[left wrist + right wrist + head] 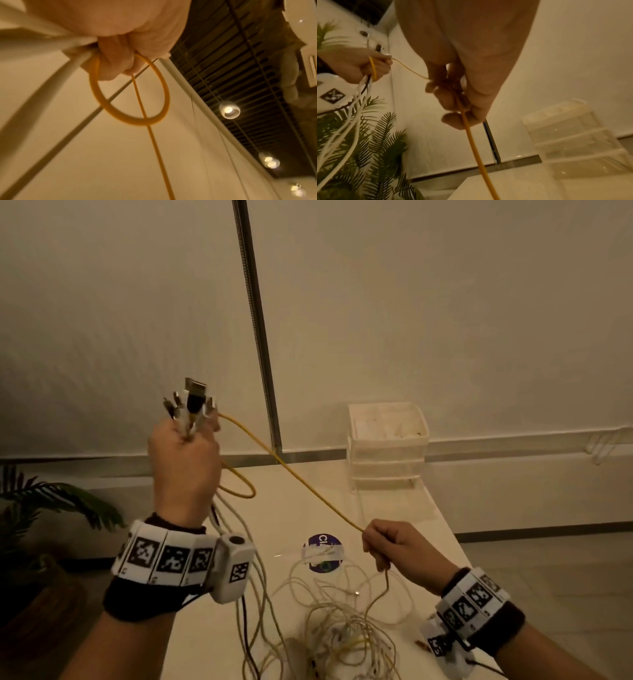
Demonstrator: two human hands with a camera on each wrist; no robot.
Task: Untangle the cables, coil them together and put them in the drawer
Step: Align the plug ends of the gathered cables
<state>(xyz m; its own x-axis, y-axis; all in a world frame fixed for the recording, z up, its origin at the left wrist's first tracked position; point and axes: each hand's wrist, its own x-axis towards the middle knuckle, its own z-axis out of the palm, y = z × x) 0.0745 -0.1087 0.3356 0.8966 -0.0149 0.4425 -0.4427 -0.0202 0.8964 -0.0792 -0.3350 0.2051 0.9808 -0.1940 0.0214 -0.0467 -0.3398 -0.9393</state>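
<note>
My left hand (185,453) is raised and grips a bundle of cable ends, their plugs (191,400) sticking up above the fist. White and black cables (253,594) hang from it to the table. A yellow cable (291,474) runs from the left fist down to my right hand (387,546), which holds it in curled fingers. A small yellow loop (130,92) hangs below the left hand (113,40). In the right wrist view the yellow cable (474,146) passes through the right hand's fingers (452,120). A tangle of white cables (342,631) lies on the table.
A clear plastic drawer unit (387,443) stands at the far right of the white table (281,508), its drawers closed. A round blue sticker (323,553) lies mid-table. A potted palm (41,501) stands left of the table. A metal pole (255,320) rises behind.
</note>
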